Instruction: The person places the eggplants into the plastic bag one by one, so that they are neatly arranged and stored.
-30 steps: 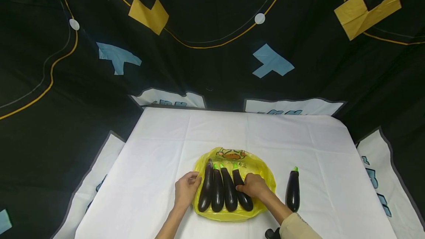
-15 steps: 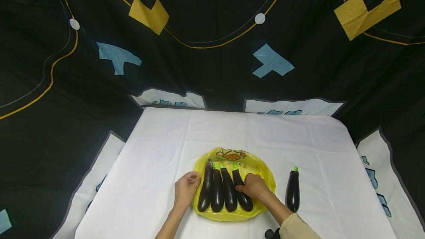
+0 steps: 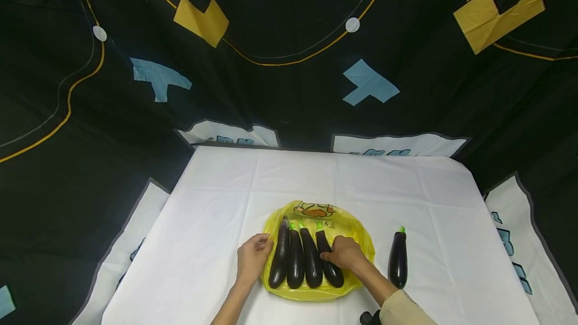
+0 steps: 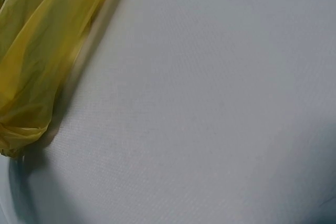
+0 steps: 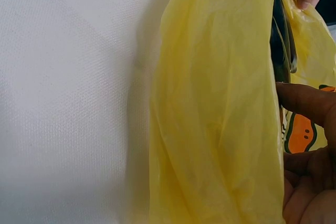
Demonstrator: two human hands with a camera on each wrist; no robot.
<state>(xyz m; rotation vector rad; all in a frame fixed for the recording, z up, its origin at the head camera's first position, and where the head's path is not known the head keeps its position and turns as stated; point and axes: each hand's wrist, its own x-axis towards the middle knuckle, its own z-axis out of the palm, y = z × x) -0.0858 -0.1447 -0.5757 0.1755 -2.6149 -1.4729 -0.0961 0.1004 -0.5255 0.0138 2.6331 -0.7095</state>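
A yellow plastic bag (image 3: 354,224) lies spread on the white-covered table in the head view, with several dark purple eggplants side by side in it. My left hand (image 3: 253,259) pinches the bag's left edge between thumb and fingers. Inside the bag, my right hand (image 3: 346,253) grips the rightmost eggplant (image 3: 333,274), its thumb across the upper part. In the right wrist view the bag's wall (image 5: 220,93) hides part of that hand (image 5: 315,182), and a bit of dark eggplant shows past the rim. Only the bag (image 4: 47,40) shows in the left wrist view, without the left hand.
Another eggplant (image 3: 398,260) lies on the tabletop (image 3: 442,245), right of the bag. A small black object (image 3: 369,318) sits partly under the right sleeve (image 3: 404,309) at the bottom edge. Black cloth (image 3: 289,99) with tape pieces hangs behind the table.
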